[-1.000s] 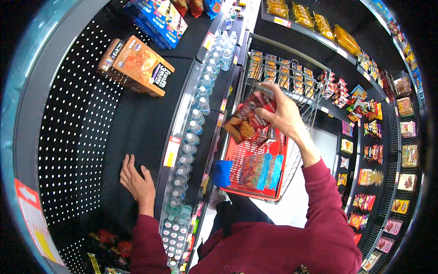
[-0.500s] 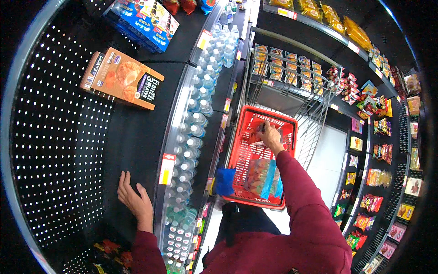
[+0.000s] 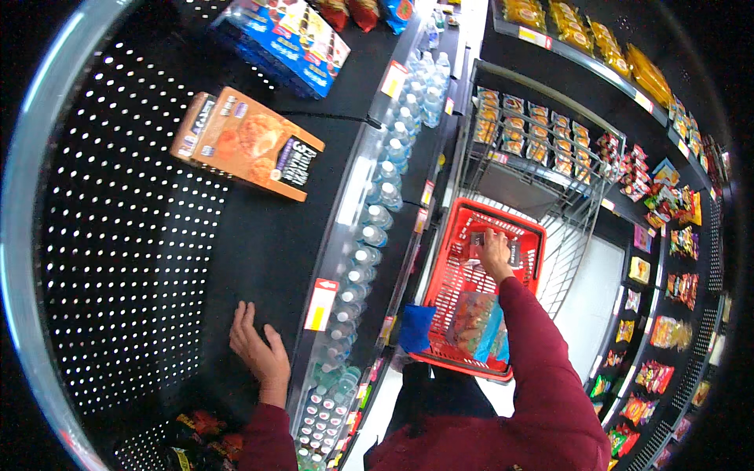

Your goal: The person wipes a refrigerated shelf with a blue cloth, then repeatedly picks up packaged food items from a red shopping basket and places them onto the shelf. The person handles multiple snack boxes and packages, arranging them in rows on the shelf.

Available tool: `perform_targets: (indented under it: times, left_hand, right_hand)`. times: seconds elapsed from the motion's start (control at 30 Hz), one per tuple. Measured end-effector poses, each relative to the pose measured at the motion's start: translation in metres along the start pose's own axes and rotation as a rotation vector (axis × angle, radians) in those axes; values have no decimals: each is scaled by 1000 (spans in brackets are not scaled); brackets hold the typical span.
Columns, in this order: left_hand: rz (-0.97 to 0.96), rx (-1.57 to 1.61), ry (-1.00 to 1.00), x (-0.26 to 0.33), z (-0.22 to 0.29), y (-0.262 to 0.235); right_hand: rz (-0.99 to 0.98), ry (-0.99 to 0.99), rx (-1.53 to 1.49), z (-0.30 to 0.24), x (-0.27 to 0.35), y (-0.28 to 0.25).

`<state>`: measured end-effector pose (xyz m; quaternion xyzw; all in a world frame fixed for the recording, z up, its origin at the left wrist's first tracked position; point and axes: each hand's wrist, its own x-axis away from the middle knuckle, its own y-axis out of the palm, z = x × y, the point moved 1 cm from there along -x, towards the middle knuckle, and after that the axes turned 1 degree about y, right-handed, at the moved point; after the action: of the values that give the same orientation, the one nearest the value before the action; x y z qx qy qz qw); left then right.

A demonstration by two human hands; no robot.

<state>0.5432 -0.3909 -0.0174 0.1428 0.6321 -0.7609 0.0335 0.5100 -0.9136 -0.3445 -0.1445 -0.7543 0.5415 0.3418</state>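
My right hand [image 3: 495,255] reaches down into a red plastic shopping basket [image 3: 501,212], its fingers closed around a small dark packet [image 3: 477,243] that shows on both sides of them. Nearer to me in the basket lies a clear packet with multicoloured contents [image 3: 473,320] and a light blue strip. A dark blue, soft-looking thing [image 3: 416,328] hangs at the basket's left edge. My left hand [image 3: 261,353] is over the black shelf [image 3: 255,251], holding nothing, fingers spread. Whether its palm touches the shelf, I cannot tell.
Orange-brown cartons [image 3: 263,145] and a blue box [image 3: 294,43] stand farther along the shelf. Rows of water bottles [image 3: 369,235] line a lower level. Beyond the basket is a wire cart [image 3: 577,129]. Shelves of packaged snacks [image 3: 656,377] run along the right.
The view has shifted, so everything appears farther right. My right hand has stayed in the basket at the dark packet, which now shows more plainly. The left hand remains over the shelf.
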Motion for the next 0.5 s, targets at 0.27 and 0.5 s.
perform_targets:
  times: [0.27,0.5]
  left_hand:
    - [-17,2,-26,1,4,-5]
    - [17,28,-14,1,4,-4]
  right_hand:
    - [469,-793,-592,-175,58,-241]
    - [669,-1487,-559,-355,135,-376]
